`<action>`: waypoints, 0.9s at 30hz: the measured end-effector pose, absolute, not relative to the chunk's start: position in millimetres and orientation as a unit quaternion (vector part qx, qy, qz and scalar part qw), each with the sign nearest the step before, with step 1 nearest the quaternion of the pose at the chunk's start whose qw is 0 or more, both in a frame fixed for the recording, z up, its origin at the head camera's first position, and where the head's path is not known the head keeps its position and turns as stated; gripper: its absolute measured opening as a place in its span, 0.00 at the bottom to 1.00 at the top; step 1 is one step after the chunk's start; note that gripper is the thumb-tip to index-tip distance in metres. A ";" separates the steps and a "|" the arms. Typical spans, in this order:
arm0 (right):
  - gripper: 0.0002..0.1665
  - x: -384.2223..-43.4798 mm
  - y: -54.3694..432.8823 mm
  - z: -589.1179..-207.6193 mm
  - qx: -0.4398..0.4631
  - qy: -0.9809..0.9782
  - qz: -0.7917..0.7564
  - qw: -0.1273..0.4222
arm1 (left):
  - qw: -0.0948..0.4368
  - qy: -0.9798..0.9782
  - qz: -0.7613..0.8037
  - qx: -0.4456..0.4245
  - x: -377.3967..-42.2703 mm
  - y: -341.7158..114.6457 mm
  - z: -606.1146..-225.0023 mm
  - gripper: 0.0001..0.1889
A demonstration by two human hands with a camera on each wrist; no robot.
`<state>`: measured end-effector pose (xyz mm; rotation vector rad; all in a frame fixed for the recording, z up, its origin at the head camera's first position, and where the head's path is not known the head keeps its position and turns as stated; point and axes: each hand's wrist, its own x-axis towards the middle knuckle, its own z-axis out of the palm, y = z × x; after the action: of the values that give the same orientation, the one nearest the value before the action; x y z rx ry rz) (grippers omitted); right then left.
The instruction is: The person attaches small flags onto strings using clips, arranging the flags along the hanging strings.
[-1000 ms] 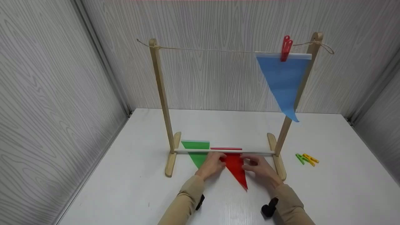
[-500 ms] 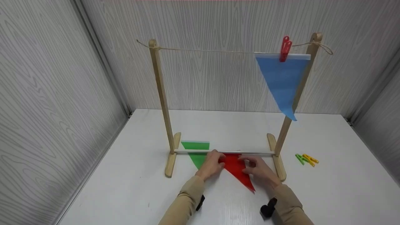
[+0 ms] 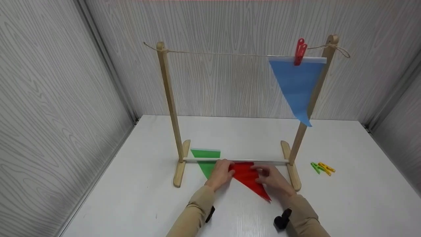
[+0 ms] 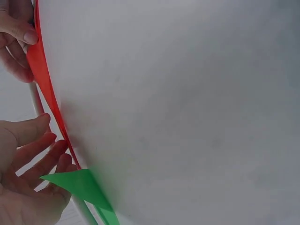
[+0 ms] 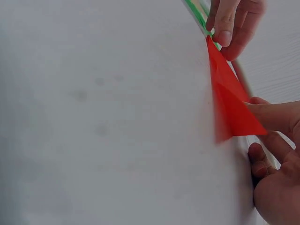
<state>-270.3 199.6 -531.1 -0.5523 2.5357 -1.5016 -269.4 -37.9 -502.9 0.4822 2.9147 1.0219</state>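
Red pennant (image 3: 246, 175), one — right hand (image 3: 275, 180) pinching its side, left hand (image 3: 219, 174) opposite, grip indiscernible — presumably to keep it spread.

No legible text, label, brand, number or sign in any view.
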 end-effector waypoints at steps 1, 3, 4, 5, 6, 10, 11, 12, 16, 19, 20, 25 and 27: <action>0.24 -270.3 199.4 -530.9 -0.184 0.843 -0.500 0.071 | 0.006 0.934 0.325 0.149 -268.9 -37.8 -502.9 0.14; 0.24 -270.5 199.1 -530.8 -0.182 0.837 -0.511 0.077 | -0.004 0.938 0.317 0.141 -268.7 -37.6 -503.3 0.14; 0.24 -270.5 198.6 -530.5 -0.178 0.832 -0.519 0.081 | -0.007 0.939 0.316 0.135 -268.5 -37.5 -503.2 0.13; 0.24 -270.3 198.2 -530.2 -0.171 0.826 -0.530 0.088 | -0.014 0.941 0.314 0.130 -268.5 -37.2 -503.2 0.13; 0.25 -270.3 198.0 -530.2 -0.166 0.823 -0.535 0.091 | -0.022 0.942 0.309 0.126 -268.6 -37.0 -503.1 0.13; 0.25 -269.7 197.2 -529.7 -0.150 0.806 -0.562 0.105 | -0.054 0.948 0.291 0.118 -270.3 -36.2 -503.4 0.11; 0.25 -269.7 196.8 -529.8 -0.146 0.801 -0.570 0.108 | -0.062 0.949 0.285 0.119 -271.1 -36.0 -503.8 0.10; 0.25 -269.9 197.0 -530.0 -0.150 0.798 -0.574 0.108 | -0.067 0.950 0.280 0.120 -271.8 -36.1 -504.1 0.09; 0.24 -270.7 198.1 -530.6 -0.172 0.797 -0.570 0.101 | -0.066 0.952 0.274 0.118 -273.3 -36.4 -505.2 0.06; 0.23 -270.5 199.0 -530.4 -0.185 0.806 -0.554 0.091 | -0.062 0.951 0.278 0.120 -272.6 -37.2 -505.8 0.06; 0.23 -270.4 199.0 -530.3 -0.184 0.808 -0.553 0.091 | -0.065 0.950 0.278 0.124 -272.3 -37.7 -506.0 0.06; 0.23 -271.0 198.9 -530.5 -0.189 0.822 -0.532 0.075 | -0.086 0.943 0.285 0.147 -272.0 -39.7 -507.1 0.06; 0.23 -271.1 198.9 -530.4 -0.187 0.824 -0.530 0.076 | -0.083 0.943 0.288 0.147 -271.9 -40.1 -507.1 0.05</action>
<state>-271.1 198.9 -530.4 -0.5594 2.4694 -1.5876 -271.9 -40.1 -507.1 0.4893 3.1287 0.9552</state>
